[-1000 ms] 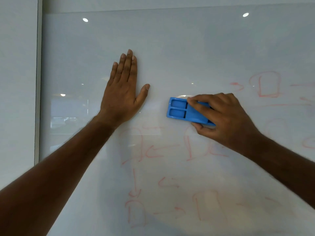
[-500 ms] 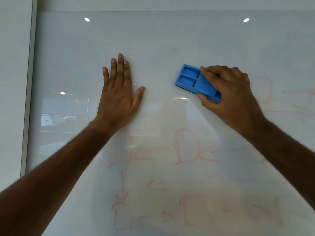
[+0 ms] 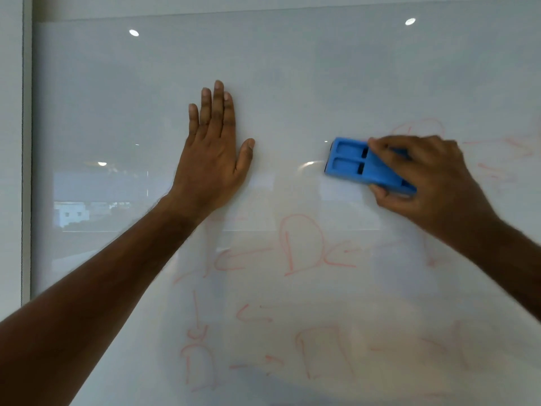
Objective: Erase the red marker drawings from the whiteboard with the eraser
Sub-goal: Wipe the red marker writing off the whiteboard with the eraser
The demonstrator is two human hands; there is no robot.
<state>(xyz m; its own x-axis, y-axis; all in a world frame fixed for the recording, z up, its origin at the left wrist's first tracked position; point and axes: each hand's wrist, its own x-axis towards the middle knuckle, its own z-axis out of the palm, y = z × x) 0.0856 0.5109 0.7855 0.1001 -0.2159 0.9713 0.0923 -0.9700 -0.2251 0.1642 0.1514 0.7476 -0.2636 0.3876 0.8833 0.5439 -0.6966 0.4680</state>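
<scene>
Beside drawings (image 3: 304, 244), eraser (image 3: 351, 162) mid-whiteboard (image 3: 292, 83)

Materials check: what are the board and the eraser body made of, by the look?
whiteboard: probably glass or glossy coated panel; it mirrors ceiling lights and a window. eraser: blue moulded plastic, matte, with recessed pockets; its wiping pad is hidden against the board.

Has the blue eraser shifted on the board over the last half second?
Yes. Against the flat left hand, the eraser held in the right hand has gone rightward and down, from level with the left hand's fingers to level with its thumb.
</scene>
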